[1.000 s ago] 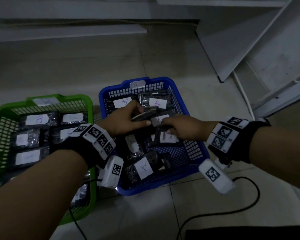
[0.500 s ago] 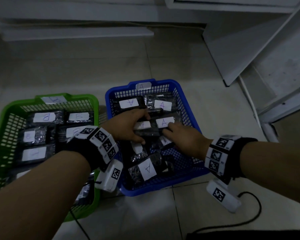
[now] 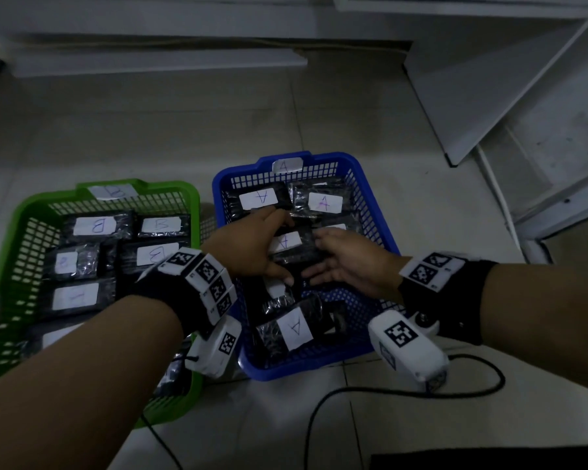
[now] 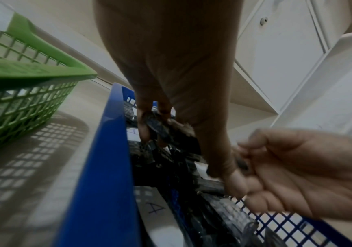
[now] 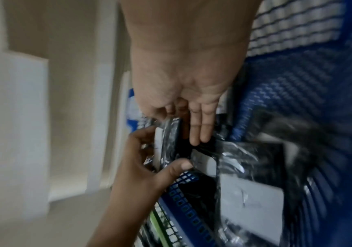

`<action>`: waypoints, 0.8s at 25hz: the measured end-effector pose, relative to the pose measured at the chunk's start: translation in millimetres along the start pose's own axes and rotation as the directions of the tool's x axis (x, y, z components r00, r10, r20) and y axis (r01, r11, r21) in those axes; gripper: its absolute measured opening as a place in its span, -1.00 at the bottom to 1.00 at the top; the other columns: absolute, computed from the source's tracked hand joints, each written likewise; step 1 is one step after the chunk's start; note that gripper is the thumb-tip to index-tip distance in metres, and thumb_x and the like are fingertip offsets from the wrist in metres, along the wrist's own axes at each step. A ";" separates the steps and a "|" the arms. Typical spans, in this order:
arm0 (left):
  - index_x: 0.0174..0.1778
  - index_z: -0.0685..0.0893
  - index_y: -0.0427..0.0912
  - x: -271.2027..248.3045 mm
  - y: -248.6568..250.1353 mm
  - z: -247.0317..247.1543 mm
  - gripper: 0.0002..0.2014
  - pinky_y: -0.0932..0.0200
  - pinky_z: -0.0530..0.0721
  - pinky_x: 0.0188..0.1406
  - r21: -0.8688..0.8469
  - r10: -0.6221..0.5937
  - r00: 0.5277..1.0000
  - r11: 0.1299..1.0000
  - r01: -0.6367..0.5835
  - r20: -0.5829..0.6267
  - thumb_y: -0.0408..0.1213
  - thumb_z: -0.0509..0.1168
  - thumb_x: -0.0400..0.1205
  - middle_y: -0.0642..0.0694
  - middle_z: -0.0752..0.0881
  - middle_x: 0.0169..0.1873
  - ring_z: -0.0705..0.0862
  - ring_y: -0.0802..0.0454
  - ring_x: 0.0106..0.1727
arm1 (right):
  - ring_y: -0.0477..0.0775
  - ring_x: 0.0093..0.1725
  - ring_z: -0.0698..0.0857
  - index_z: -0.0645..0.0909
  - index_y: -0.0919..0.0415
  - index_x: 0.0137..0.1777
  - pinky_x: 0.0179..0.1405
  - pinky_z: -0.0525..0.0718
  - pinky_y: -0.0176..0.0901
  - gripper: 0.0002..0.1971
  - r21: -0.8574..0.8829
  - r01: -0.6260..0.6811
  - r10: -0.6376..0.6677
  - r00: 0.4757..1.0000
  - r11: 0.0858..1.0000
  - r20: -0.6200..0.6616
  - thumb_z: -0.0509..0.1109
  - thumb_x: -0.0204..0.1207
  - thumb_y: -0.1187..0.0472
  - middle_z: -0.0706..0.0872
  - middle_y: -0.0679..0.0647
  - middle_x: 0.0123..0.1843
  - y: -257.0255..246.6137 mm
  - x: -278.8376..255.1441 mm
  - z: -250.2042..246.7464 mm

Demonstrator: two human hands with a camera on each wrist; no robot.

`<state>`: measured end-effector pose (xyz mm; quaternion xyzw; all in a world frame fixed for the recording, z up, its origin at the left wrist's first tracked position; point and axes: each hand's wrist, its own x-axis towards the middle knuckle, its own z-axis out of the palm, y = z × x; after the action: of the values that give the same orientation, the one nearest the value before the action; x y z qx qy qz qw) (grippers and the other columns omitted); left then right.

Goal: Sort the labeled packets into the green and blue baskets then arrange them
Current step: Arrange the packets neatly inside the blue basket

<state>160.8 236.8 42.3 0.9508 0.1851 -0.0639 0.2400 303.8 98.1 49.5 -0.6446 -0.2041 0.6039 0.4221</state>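
We held the A-labelled packet [image 3: 291, 247] in the blue basket's [image 3: 323, 157] middle, left hand [image 3: 248, 249] and right hand [image 3: 350, 262] fingers clamped on its edges. It seemed best to lay it flat, label up, squared against its neighbours.

Right hand [image 5: 183, 75] and left hand [image 5: 137, 168] hold a packet [image 5: 172, 133].

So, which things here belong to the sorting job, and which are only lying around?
For the job:
- blue basket with A packets
- green basket with B packets
- held packet, marked A, between left hand and right hand

Lying about:
- black cable on the floor
- white boards behind the baskets
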 end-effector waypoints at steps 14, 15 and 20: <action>0.37 0.52 0.02 11.5 1.9 10.6 -0.50 0.22 0.55 0.13 -0.174 -0.083 0.992 0.980 0.098 0.096 0.05 0.39 0.52 0.03 0.66 0.13 0.62 0.06 0.17 | 0.16 -0.37 0.68 0.54 0.35 -0.03 -0.36 0.73 -0.07 -0.89 -0.053 -0.012 0.000 0.973 0.999 -0.232 0.20 0.63 0.34 0.66 0.27 -0.15 3.9 -6.6 -34.1; 0.35 0.53 0.02 13.7 4.5 12.2 -0.51 0.27 0.51 0.08 -0.216 -0.104 0.987 0.968 0.129 0.126 0.02 0.41 0.51 0.05 0.66 0.07 0.63 0.08 0.15 | 0.19 -0.32 0.71 0.53 0.38 0.04 -0.31 0.76 -0.06 -0.89 -0.015 -0.022 0.019 0.980 1.000 -0.196 0.21 0.63 0.35 0.67 0.29 -0.11 5.8 -8.4 -34.8; 0.31 0.54 -0.07 17.4 -0.5 3.8 -0.63 0.25 0.47 0.11 -0.155 -0.151 0.985 0.975 0.162 0.079 -0.10 0.34 0.60 -0.06 0.66 0.19 0.60 0.00 0.17 | 0.26 -0.05 0.75 0.61 0.34 -0.01 -0.04 0.78 0.01 -0.84 -0.652 -0.180 0.096 0.982 0.736 -0.162 0.33 0.60 0.22 0.72 0.32 0.00 23.8 -17.7 -39.1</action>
<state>176.5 240.9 35.1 0.9081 0.2559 -0.0990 0.3162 331.8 59.5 38.0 -0.8000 -0.3318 0.4825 0.1307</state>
